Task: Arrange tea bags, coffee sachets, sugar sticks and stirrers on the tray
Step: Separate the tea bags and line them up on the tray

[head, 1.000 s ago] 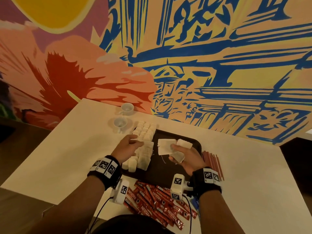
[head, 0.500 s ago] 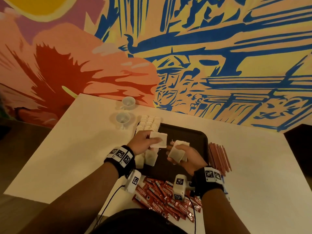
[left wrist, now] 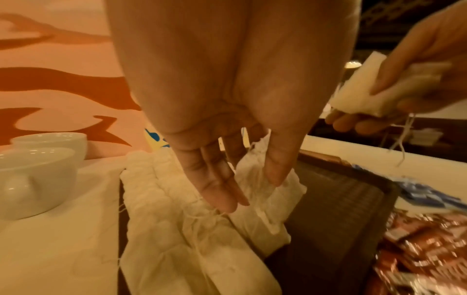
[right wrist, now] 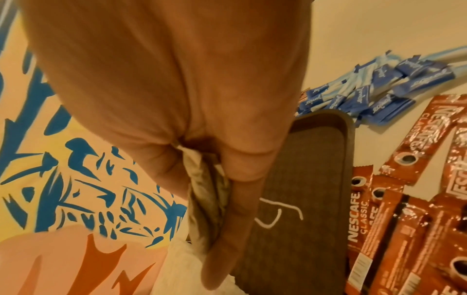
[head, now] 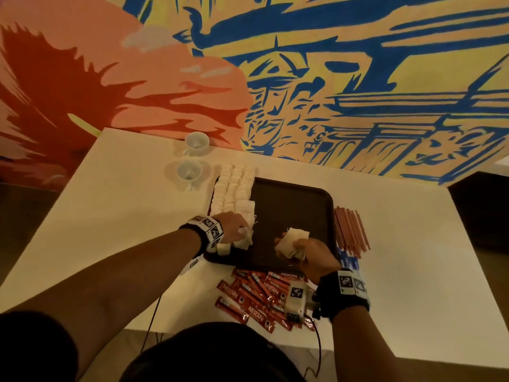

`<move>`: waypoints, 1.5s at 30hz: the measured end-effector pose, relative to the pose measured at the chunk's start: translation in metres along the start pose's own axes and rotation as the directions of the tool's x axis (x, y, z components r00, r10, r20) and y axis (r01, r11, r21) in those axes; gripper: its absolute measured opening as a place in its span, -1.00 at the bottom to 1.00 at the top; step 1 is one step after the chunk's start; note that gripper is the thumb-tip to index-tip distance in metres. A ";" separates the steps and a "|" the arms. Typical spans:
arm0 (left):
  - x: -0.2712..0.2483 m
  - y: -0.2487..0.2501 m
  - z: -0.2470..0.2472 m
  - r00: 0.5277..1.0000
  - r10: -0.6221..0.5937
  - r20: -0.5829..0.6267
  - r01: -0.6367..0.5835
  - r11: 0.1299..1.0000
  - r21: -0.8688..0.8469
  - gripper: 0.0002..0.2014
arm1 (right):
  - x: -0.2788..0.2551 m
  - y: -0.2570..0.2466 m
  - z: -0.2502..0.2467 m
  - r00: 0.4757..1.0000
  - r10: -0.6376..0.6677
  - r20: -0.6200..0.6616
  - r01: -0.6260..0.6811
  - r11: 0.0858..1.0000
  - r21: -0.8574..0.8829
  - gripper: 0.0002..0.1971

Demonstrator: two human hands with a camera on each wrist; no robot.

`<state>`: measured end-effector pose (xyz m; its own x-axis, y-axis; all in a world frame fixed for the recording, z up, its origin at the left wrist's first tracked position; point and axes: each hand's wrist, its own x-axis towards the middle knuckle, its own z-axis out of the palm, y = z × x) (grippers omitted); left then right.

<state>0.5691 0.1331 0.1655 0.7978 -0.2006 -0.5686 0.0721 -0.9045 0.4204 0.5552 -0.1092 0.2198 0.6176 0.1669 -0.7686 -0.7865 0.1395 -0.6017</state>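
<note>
A dark tray lies on the white table. Rows of white tea bags cover its left side. My left hand is down on the near end of those rows. In the left wrist view its fingers point down, straight, and touch a tea bag and its string. My right hand hovers over the tray's near right part and grips a small stack of tea bags, also seen pinched between thumb and fingers in the right wrist view.
Red coffee sachets lie heaped in front of the tray. Brown stirrers lie to its right, with blue sugar sticks near them. Two white cups stand behind and to the left. A loose string lies on the tray.
My left hand took one tea bag from the right hand's stack, carried it left and lowered it onto the near end of the rows. The right hand stayed over the tray.
</note>
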 end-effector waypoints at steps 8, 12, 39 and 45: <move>0.016 0.007 0.011 0.990 0.006 0.142 -0.036 0.978 0.208 -0.60 | -0.008 0.007 -0.016 0.999 0.034 -0.015 -0.035 0.991 -0.125 -0.85; 0.019 0.008 0.010 0.997 -0.006 0.077 -0.014 0.966 0.259 -0.57 | -0.008 0.010 -0.019 1.000 0.027 -0.011 -0.028 0.990 -0.140 -0.83; -0.048 0.060 -0.007 0.980 0.077 -0.183 -0.175 0.771 -0.612 -0.66 | -0.025 -0.008 -0.026 0.962 -0.013 0.274 0.068 0.979 -0.191 -0.73; -0.067 0.095 -0.001 0.972 0.094 -0.217 -0.215 0.732 -0.646 -0.79 | -0.043 -0.015 -0.040 0.960 -0.056 0.274 0.112 0.975 -0.192 -0.69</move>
<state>0.5228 0.0612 0.2441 0.9120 -0.1977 -0.3594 0.2680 -0.3762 0.8869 0.5402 -0.1578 0.2527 0.6386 0.4202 -0.6447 -0.6992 -0.0332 -0.7142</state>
